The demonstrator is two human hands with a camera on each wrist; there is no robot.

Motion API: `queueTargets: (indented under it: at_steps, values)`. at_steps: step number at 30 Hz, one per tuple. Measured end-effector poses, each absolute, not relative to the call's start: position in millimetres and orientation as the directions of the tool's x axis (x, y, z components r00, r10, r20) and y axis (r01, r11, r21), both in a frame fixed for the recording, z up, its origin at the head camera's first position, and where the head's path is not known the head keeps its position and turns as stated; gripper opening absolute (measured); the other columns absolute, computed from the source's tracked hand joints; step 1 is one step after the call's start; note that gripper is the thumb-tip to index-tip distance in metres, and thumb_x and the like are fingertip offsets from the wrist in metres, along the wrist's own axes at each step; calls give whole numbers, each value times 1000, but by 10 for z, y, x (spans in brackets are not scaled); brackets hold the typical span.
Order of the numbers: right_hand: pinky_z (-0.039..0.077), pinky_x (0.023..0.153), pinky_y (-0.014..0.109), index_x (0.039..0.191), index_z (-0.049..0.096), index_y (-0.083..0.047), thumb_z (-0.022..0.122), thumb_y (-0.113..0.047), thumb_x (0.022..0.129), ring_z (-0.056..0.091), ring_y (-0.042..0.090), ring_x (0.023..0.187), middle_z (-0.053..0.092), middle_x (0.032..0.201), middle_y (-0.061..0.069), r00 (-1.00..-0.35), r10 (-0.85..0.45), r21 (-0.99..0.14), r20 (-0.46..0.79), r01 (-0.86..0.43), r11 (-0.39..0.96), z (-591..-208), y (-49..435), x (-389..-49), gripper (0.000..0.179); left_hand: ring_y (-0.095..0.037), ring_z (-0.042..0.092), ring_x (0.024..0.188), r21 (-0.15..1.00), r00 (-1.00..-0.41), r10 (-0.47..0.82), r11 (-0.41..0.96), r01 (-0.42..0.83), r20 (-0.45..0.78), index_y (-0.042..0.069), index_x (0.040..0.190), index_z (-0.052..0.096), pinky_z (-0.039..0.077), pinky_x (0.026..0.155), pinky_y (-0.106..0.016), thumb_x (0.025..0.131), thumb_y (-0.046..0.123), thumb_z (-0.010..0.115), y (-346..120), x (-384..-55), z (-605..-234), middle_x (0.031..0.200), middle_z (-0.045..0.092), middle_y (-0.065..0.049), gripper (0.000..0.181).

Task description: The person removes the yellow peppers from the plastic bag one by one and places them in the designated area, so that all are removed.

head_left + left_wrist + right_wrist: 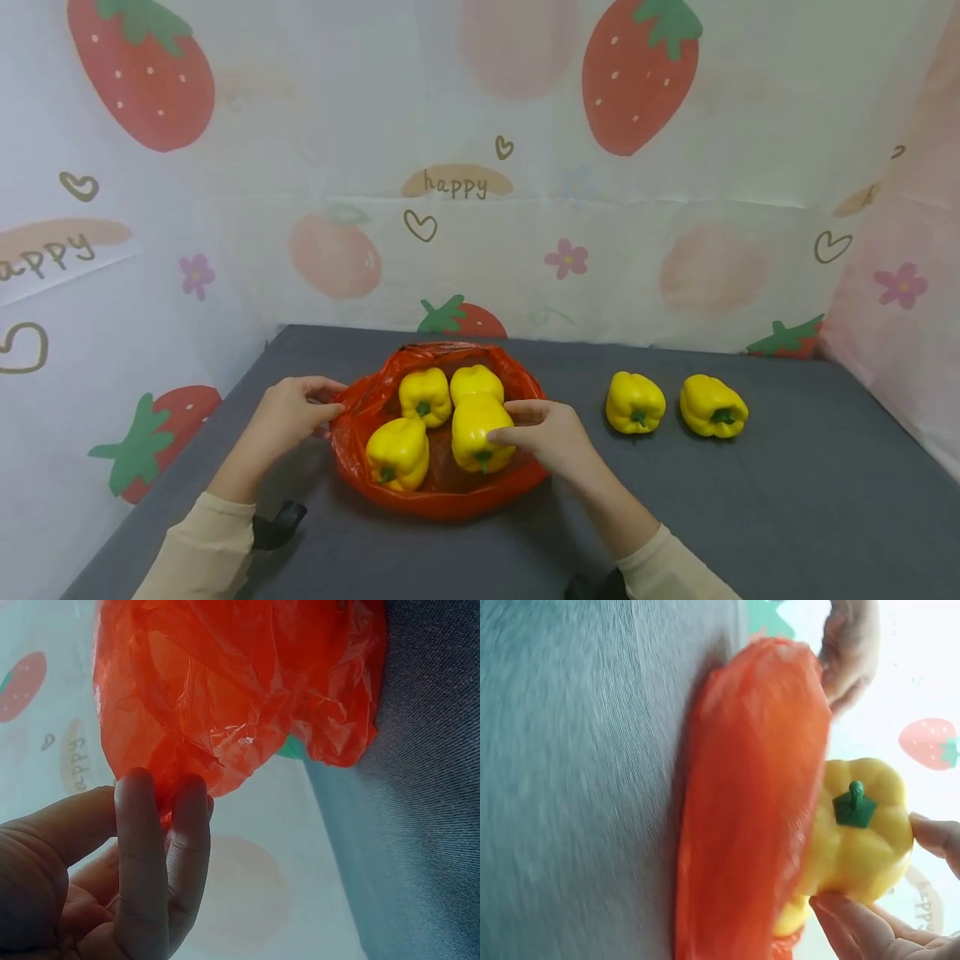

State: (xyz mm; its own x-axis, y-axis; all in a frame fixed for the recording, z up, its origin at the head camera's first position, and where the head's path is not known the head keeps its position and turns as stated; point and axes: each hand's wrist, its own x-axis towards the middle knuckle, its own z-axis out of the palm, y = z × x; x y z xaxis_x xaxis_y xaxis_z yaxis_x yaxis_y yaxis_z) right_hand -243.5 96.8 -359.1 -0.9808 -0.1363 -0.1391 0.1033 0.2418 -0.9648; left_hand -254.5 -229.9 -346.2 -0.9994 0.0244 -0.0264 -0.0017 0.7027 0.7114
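Observation:
A red plastic bag point(442, 507) lies wide open on the dark table, with several yellow bell peppers in its mouth. Thumb and fingers of my left hand point(294, 414) pinch the bag's left rim; the left wrist view shows the thin red film point(225, 697) gathered between the fingertips. My right hand point(551, 442) grips a yellow bell pepper point(480, 425) over the right part of the bag. In the right wrist view that pepper point(866, 847) sits between thumb and fingers, its green stem showing, partly behind the bag's side.
Two more yellow bell peppers point(635, 403) point(712, 407) sit on the table point(787, 500) right of the bag. A white sheet point(525, 242) printed with strawberries and hearts stands behind and at both sides. Dark straps point(277, 527) show near the wrists.

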Motion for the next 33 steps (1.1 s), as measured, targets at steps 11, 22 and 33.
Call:
queueTargets:
  at_steps: [11, 22, 33]
  values:
    - [54, 100, 45, 133, 61, -3, 78, -23, 84, 65, 24, 113, 60, 137, 17, -973, -153, -957, -171, 127, 262, -3473, 1291, -2453, 56, -13, 66, 70, 715, -999, 9, 698, -25, -44, -1, 127, 64, 63, 75, -38, 94, 18, 66, -2296, -2559, -3502, 114, 70, -22, 38]
    - [49, 107, 48, 139, 55, -1, 77, -27, 86, 62, 24, 118, 55, 143, 18, -970, -167, -942, -176, 117, 315, -3315, 1633, -2421, 62, -14, 66, 71, 706, -999, 0, 708, -31, -43, 0, 125, 65, 63, 76, -39, 94, 18, 67, -2288, -2553, -3507, 116, 69, -23, 37]
    - [56, 98, 34, 145, 45, 5, 75, -29, 88, 64, 18, 116, 42, 152, 24, -965, -190, -933, -180, 106, 343, -3220, 2053, -2418, 72, -14, 66, 71, 708, -999, 1, 705, -26, -37, -1, 126, 65, 63, 75, -38, 94, 17, 67, -2287, -2558, -3500, 113, 70, -22, 36]
